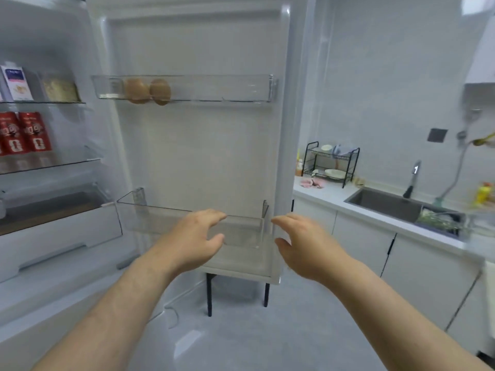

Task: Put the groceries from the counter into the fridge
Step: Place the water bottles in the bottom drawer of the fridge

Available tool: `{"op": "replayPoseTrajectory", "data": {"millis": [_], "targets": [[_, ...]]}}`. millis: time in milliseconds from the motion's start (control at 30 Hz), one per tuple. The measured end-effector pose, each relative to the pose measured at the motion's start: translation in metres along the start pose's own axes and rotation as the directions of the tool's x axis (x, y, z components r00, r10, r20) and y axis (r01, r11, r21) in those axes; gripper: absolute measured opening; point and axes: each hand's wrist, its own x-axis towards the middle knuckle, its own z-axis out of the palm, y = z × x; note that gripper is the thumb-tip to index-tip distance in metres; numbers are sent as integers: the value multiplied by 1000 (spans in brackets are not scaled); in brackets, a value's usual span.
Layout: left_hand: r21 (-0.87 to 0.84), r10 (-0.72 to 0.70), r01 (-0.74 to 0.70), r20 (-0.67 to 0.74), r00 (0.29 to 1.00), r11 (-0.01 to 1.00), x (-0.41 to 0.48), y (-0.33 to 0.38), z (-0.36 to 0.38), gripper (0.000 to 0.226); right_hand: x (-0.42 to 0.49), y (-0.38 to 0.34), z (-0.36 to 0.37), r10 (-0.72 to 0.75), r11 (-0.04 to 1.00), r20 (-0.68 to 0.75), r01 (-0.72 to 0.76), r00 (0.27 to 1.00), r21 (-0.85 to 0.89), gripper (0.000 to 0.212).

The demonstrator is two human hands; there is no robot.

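Both hands are open and hold nothing, fingers loosely spread. The left hand point(197, 234) is at the front rim of the clear plastic lower door bin point(160, 218), and the right hand point(302, 242) is just beside the outer edge of the white fridge door point(201, 145). Two brown eggs point(136, 91) lie at the left end of the clear upper door bin point(227, 88). Two red cartons point(25, 135) stand on a glass shelf point(67, 163) inside. A black wire dish rack point(330, 164) sits at the back corner of the white counter point(326, 194), near the door.

Your left hand point(197, 236), fingers loose, hovers before the lower door bin point(158, 219), your right hand point(305, 246) likewise just right of it.
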Motion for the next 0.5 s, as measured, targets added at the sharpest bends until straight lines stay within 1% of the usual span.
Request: {"op": "replayPoseTrajectory", "data": {"millis": [133, 200, 300, 500], "targets": [[15, 93, -94, 32, 995, 995, 8, 51, 22, 51, -50, 45, -25, 131, 988, -6, -131, 991, -79, 39], [4, 130, -130, 52, 990, 992, 11, 76, 32, 51, -75, 66, -36, 191, 974, -22, -192, 981, -117, 41], [-24, 188, -186, 83, 979, 982, 16, 114, 47, 51, -109, 94, -52, 266, 954, -47, -270, 963, -130, 46], [-83, 312, -303, 138, 940, 949, 23, 185, 76, 53, -169, 141, -71, 394, 901, -112, -408, 912, -149, 44]]}}
